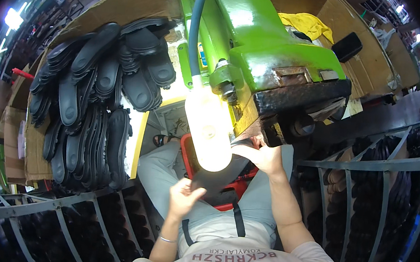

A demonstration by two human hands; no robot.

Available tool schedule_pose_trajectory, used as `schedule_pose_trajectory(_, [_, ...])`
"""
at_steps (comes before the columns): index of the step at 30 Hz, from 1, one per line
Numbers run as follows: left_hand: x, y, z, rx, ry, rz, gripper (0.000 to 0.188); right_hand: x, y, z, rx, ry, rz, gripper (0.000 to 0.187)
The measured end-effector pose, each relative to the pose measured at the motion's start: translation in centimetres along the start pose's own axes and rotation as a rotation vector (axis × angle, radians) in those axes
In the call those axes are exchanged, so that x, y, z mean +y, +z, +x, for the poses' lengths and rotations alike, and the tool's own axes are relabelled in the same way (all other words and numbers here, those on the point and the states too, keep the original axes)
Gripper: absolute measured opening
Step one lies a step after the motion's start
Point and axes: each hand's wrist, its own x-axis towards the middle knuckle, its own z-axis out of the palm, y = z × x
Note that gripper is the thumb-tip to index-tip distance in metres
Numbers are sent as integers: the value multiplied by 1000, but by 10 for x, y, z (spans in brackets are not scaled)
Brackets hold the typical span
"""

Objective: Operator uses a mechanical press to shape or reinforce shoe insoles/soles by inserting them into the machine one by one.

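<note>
A person sits in front of a big green machine (258, 40) and holds a black shoe sole (221, 174) with both hands. The sole is just below the machine, over the person's lap. It slants from low on the left to high on the right.

The left hand (184, 196) is at the low end of the sole. Its fingers are bent around the edge, so it is gripping the sole. A thin bracelet (166, 239) is on that arm.

The right hand (265, 158) is at the high end of the sole, right under the dark, dirty front part of the machine (300, 101). Its fingers are closed on the sole too, and the sole's top end goes up to that dark part.

A very bright lamp (209, 128) hangs off the machine, between the two hands. It glows so much that it hides part of the sole. A blue hose (196, 25) runs down the machine to the lamp.

To the left of the machine is a big pile of black soles (98, 96) lying on cardboard (32, 140). A yellow cloth (306, 24) lies behind the machine. A red stool (238, 183) is under the person's legs, below the machine. A metal rack (367, 164) full of dark soles is to the right of the machine, and another rack (63, 205) is down to the left.
</note>
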Motion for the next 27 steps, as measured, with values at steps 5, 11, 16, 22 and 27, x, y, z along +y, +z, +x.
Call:
schedule_pose_trajectory(5, [-27, 56, -13, -115, -188, -31, 28, -11, -7, 2, 76, -150, -55, 24])
schedule_pose_trajectory(11, [11, 5, 83, 116, 370, 173, 26, -29, -139, -29, 728, 5, 320, 21])
schedule_pose_trajectory(16, [63, -43, 223, 490, 744, 435, 25, 13, -174, 6, 921, -143, 556, 47])
schedule_pose_trajectory(22, [87, -45, 278, 520, 485, 1020, 39, 66, -169, 82, 888, 31, 715, 76])
schedule_pose_trajectory(27, [95, -46, 275, 533, 416, 1160, 50, 79, -156, 88, 1093, -61, 795, 59])
